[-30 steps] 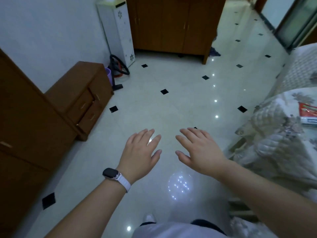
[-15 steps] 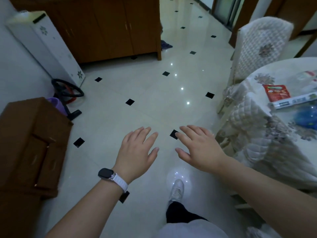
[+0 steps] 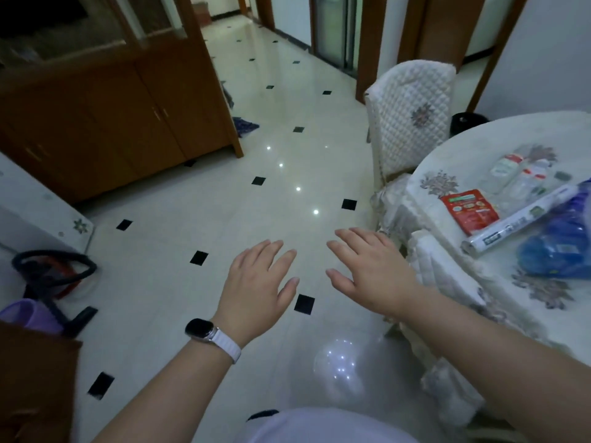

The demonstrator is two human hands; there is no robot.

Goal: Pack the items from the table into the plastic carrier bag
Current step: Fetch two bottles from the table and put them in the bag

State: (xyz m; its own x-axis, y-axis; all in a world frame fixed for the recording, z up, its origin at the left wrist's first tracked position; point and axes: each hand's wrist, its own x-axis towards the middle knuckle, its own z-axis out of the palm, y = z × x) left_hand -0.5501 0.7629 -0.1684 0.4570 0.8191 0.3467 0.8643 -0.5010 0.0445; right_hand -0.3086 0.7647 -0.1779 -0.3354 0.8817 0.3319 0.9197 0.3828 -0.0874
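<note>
Packing appears not yet begun. The packet [image 3: 468, 211], bottles [image 3: 508, 169], roll [image 3: 518, 222] and blue bag [image 3: 563, 241] all lie on the table [image 3: 473, 145], far right. The left hand [image 3: 256, 282] and right hand [image 3: 371, 273] hover palm-down over the floor, fingers straight and spread, holding nothing. The right hand is nearer the table.

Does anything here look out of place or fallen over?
Two things. The clear plastic bottles seem to lie on their sides on the round cloth-covered table, not upright. A crumpled dark blue cloth lies on the tiled floor beside the brown wooden cabinet. Nothing looks spilled.
</note>
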